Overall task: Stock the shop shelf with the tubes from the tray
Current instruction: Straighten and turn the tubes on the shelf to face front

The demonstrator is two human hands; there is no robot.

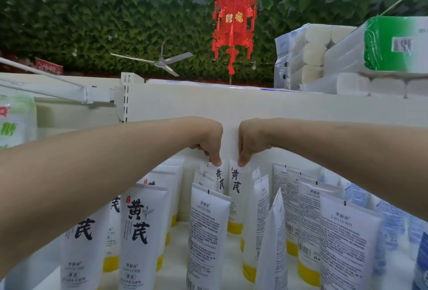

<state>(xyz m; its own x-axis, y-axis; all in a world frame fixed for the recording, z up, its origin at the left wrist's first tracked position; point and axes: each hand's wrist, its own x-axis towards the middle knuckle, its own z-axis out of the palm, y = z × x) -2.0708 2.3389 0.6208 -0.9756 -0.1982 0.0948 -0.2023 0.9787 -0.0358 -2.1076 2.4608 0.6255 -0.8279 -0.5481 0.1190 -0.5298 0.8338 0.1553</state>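
Each grip is pinching a crimped tube top: the left hand [208, 143] is holding the left rear tube [219, 179], the right hand [249, 143] the right rear tube [235, 184]. Both tubes are standing upright, long axes vertical, hanging directly below the fingertips, side by side against the shelf [231, 104] back wall, each nearer its own hand. The tray is not showing.

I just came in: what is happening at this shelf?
A person reaches both arms into the white shelf. The left hand pinches the top of the left tube and the right hand pinches the right tube beside it, both upright in the back row. Other tubes stand in front, yellow caps down.
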